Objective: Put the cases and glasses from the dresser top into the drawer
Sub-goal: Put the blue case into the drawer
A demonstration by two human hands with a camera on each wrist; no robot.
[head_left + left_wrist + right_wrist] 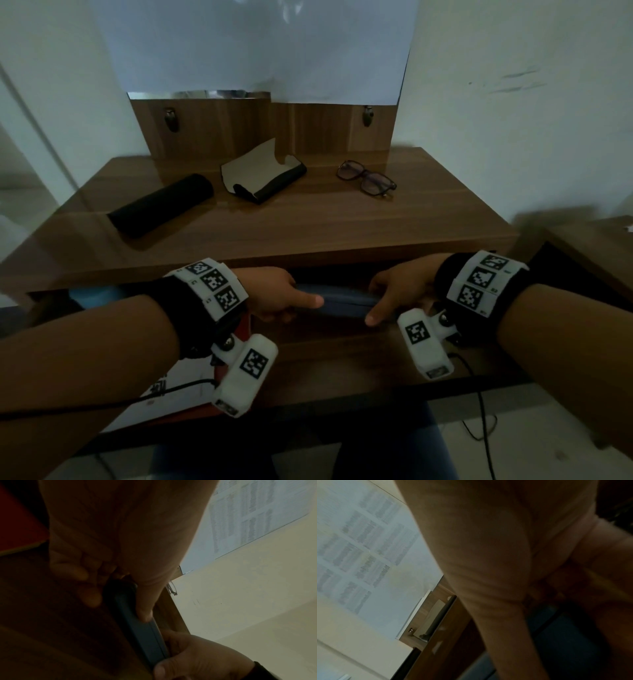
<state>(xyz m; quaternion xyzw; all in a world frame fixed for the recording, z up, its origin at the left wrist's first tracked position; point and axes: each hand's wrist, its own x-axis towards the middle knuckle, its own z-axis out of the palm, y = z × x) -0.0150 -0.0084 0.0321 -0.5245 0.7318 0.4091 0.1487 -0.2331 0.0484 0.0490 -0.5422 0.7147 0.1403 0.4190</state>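
**Blue case goes into the drawer, three items wait on top**

My left hand [277,291] and right hand [394,291] hold one blue case [342,301] between them, each grip closed on an end: thumb along the top, fingers curled underneath. The case lies with its long axis running left to right, level with the open drawer [325,346] and just under the front edge of the dresser top [308,219]. From the left wrist view it looks like a hard, smooth shell with a seam along its length. Whether it already rests on the drawer floor I cannot tell; the space beneath it is dark.

The rest of the job lies farther back on the glossy wood-grain surface, well apart from my hands. A black case [161,205], closed and rounded like a tube, lies diagonally at the left, nearer my left hand. An open case [263,178], black outside with a pale lining, sits in the middle with its flap raised. The glasses [366,179], dark-framed and folded, rest at the right, nearer my right hand.

I judge the next move turns on that split: once the blue case is let go, each hand would reach up and forward to the item on its own side. The thin frames likely call for a lighter pinch than the cases.
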